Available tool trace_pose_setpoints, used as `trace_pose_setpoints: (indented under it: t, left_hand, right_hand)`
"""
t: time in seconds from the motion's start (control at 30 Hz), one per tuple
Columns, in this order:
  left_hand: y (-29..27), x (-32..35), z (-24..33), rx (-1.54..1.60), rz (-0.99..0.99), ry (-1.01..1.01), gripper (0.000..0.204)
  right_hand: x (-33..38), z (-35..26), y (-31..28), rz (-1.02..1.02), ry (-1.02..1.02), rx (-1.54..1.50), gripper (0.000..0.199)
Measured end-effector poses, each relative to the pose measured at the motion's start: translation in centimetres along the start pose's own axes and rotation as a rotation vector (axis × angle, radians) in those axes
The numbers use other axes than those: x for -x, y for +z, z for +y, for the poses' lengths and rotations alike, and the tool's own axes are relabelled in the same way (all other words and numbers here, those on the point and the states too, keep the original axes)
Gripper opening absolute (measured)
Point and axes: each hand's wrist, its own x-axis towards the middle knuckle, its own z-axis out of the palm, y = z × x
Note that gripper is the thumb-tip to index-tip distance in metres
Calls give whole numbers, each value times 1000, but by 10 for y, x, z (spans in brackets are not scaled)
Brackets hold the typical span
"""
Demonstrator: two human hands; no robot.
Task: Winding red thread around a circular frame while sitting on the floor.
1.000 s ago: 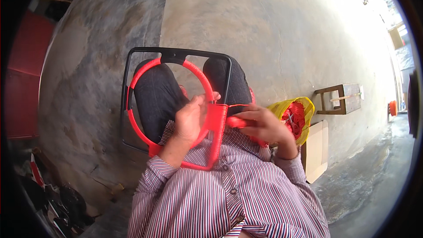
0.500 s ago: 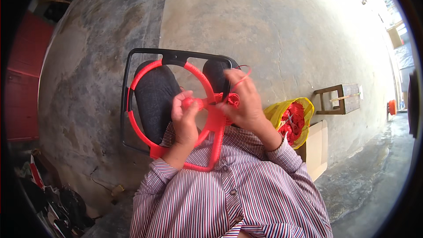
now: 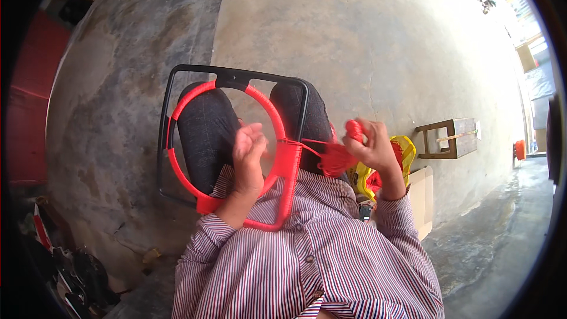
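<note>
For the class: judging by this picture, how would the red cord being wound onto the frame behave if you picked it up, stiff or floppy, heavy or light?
Probably floppy: the red cord only runs straight where the right hand pulls it away from the frame. Likely light, since a loose bundle sits in that hand's fingers. It seems to grip rather than slip, lying in tight wraps on the frame while the left hand steadies it.

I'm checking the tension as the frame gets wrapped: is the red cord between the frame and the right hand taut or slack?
Taut. The red cord runs in a straight line from the wrapped frame to the right hand, which is pulled out to the side.
</note>
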Motion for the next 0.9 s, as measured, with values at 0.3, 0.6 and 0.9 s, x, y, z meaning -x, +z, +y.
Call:
trace_pose_setpoints:
  t: [0.3,0.6,0.9]
  left_hand:
    - [10,-3,5,298,-186,-467,38]
    - [5,-2,13,459,-368,-486,62]
    - [-6,-8,31,572,-425,-412,67]
  right_hand:
    - [46,103,-41,696,87,-1515,20]
    - [8,70,78,110,329,-1686,21]
    - [36,178,57,575,682,-1441,16]
